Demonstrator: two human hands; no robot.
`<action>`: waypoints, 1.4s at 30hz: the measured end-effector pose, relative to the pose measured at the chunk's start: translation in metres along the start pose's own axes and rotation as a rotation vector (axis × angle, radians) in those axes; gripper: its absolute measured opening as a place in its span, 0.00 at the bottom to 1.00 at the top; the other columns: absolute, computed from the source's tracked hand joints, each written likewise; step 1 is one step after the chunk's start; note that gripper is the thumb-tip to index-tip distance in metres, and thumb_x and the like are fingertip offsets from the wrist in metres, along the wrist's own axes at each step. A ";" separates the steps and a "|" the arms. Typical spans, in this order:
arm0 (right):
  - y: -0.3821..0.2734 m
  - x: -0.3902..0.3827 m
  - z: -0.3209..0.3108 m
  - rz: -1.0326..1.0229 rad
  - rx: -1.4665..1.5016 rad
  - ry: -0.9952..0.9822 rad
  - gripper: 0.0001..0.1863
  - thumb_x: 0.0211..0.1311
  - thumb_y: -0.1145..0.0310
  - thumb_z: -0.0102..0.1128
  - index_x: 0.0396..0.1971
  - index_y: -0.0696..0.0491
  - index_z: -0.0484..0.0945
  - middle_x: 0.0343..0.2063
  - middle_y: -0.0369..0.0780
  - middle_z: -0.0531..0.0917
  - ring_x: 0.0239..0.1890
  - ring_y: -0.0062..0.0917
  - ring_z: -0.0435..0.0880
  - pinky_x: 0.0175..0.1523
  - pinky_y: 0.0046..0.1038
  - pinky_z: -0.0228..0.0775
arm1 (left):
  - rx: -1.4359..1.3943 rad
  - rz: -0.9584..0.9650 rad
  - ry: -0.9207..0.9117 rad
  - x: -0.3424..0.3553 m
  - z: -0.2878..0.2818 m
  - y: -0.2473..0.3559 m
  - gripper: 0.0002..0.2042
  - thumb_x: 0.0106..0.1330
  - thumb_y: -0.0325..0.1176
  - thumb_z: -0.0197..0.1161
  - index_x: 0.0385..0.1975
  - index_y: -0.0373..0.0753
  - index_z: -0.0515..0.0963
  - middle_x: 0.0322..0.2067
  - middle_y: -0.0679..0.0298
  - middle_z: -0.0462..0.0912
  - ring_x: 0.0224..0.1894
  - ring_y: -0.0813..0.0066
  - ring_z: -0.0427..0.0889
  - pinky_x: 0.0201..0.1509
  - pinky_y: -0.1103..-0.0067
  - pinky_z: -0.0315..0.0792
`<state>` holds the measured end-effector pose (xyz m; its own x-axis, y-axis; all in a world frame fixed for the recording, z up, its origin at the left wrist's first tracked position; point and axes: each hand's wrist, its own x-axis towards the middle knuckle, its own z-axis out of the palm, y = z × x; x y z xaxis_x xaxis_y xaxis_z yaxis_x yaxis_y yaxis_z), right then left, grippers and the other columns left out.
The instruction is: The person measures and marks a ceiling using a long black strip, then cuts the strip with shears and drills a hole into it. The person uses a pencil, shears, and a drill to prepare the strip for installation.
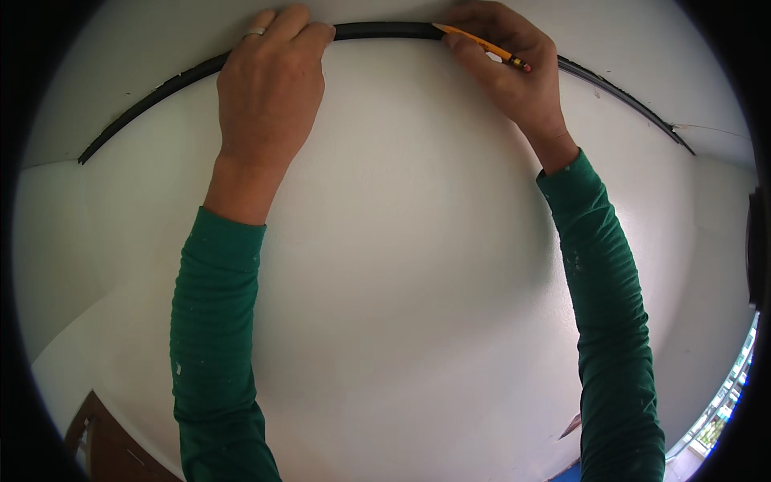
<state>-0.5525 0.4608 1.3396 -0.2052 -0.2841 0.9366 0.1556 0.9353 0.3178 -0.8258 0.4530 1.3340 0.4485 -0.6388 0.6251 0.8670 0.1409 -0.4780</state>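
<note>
At the lower left, a corner of a brown wooden thing, perhaps a door or a cabinet, stands against the pale wall. Above it begins a long black strip, which runs along the seam where the wall meets the ceiling, curved by the lens. The left hand lies over this strip, back toward the camera, a ring on one finger. Its fingers sit close together and bend over the strip; their tips are mostly hidden, so I cannot tell whether they pinch it or only press. The left sleeve is green with pale specks.

Between the hands the strip is bare and smooth. The right hand holds a yellow pencil between thumb and fingers, its sharpened point at the strip and its pink eraser toward the right. Near the eraser the pencil carries dark marking, too small to read. The right sleeve is green too, lightly speckled.

Farther right the strip looks thinner, slanting down toward the corner. A dark object and a bright window occupy the right rim.
</note>
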 end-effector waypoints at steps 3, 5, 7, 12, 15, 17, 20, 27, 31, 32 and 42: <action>0.003 -0.001 0.004 -0.047 -0.092 0.039 0.03 0.66 0.74 0.68 0.36 0.58 0.86 0.28 0.35 0.87 0.27 0.13 0.78 0.31 0.21 0.72 | 0.007 0.014 0.006 0.001 -0.001 -0.001 0.02 0.69 0.30 0.73 0.37 0.44 0.90 0.32 0.70 0.80 0.38 0.71 0.83 0.41 0.76 0.83; 0.003 0.000 0.009 -0.086 -0.057 0.065 0.03 0.66 0.74 0.68 0.35 0.58 0.86 0.28 0.35 0.87 0.26 0.13 0.78 0.30 0.21 0.72 | -0.009 0.009 0.006 0.002 -0.001 0.000 0.01 0.69 0.30 0.73 0.36 0.43 0.89 0.31 0.70 0.80 0.37 0.71 0.82 0.41 0.76 0.83; 0.003 0.000 0.013 -0.076 -0.078 0.089 0.03 0.66 0.75 0.68 0.34 0.58 0.86 0.27 0.35 0.87 0.26 0.12 0.78 0.30 0.20 0.72 | -0.011 -0.006 -0.001 0.003 -0.003 0.001 0.01 0.69 0.30 0.73 0.36 0.43 0.89 0.31 0.70 0.80 0.37 0.71 0.82 0.40 0.76 0.83; -0.004 0.002 0.018 0.065 -0.141 0.152 0.02 0.65 0.76 0.68 0.35 0.58 0.86 0.25 0.34 0.86 0.24 0.12 0.77 0.28 0.19 0.71 | -0.032 -0.042 -0.007 0.006 -0.004 0.005 0.02 0.66 0.27 0.73 0.31 0.40 0.87 0.30 0.66 0.80 0.36 0.69 0.81 0.38 0.74 0.81; -0.007 0.003 0.020 0.170 -0.058 0.146 0.02 0.66 0.76 0.67 0.35 0.58 0.86 0.25 0.34 0.86 0.23 0.11 0.77 0.27 0.18 0.70 | -0.119 -0.048 0.070 0.009 -0.003 0.008 0.04 0.60 0.20 0.72 0.24 0.33 0.84 0.28 0.59 0.78 0.33 0.64 0.79 0.36 0.70 0.77; -0.007 0.003 0.021 0.153 -0.042 0.138 0.02 0.67 0.76 0.67 0.35 0.57 0.86 0.25 0.34 0.86 0.23 0.11 0.77 0.26 0.18 0.69 | -0.101 -0.015 0.123 0.010 -0.003 0.009 0.05 0.60 0.20 0.72 0.24 0.32 0.83 0.26 0.58 0.77 0.31 0.64 0.78 0.34 0.70 0.76; -0.005 0.003 0.021 0.133 -0.045 0.127 0.01 0.68 0.76 0.67 0.35 0.57 0.86 0.25 0.34 0.86 0.22 0.11 0.77 0.26 0.18 0.69 | -0.148 -0.027 0.113 0.010 -0.003 0.007 0.05 0.60 0.20 0.72 0.24 0.32 0.83 0.26 0.58 0.77 0.31 0.63 0.78 0.34 0.71 0.76; -0.004 0.001 0.020 0.097 -0.036 0.097 0.01 0.68 0.76 0.68 0.36 0.56 0.86 0.26 0.34 0.86 0.23 0.12 0.77 0.26 0.18 0.69 | -0.130 -0.063 0.087 0.009 -0.002 0.007 0.06 0.60 0.20 0.72 0.23 0.32 0.82 0.26 0.58 0.76 0.30 0.63 0.77 0.34 0.70 0.75; -0.004 0.002 0.020 0.108 -0.044 0.107 0.01 0.68 0.76 0.68 0.36 0.56 0.86 0.26 0.34 0.87 0.23 0.12 0.78 0.27 0.18 0.69 | -0.159 -0.060 0.081 0.009 -0.003 0.008 0.07 0.60 0.20 0.72 0.22 0.32 0.81 0.26 0.58 0.75 0.30 0.63 0.77 0.35 0.70 0.75; -0.004 0.002 0.020 0.100 -0.051 0.103 0.01 0.68 0.76 0.69 0.36 0.56 0.86 0.26 0.34 0.87 0.24 0.12 0.78 0.27 0.18 0.70 | -0.165 -0.064 0.078 0.009 -0.003 0.008 0.07 0.60 0.20 0.72 0.22 0.32 0.81 0.26 0.58 0.75 0.30 0.63 0.77 0.35 0.70 0.75; -0.001 -0.001 0.019 0.052 -0.004 0.077 0.01 0.68 0.76 0.68 0.37 0.56 0.85 0.26 0.35 0.86 0.24 0.12 0.76 0.27 0.18 0.68 | 0.000 -0.042 -0.036 0.000 -0.002 0.000 0.01 0.68 0.30 0.73 0.35 0.43 0.89 0.32 0.70 0.80 0.37 0.71 0.82 0.39 0.75 0.83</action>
<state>-0.5707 0.4639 1.3359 -0.1215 -0.2508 0.9604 0.1679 0.9484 0.2689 -0.8257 0.4514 1.3328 0.4194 -0.6168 0.6661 0.8851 0.1147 -0.4511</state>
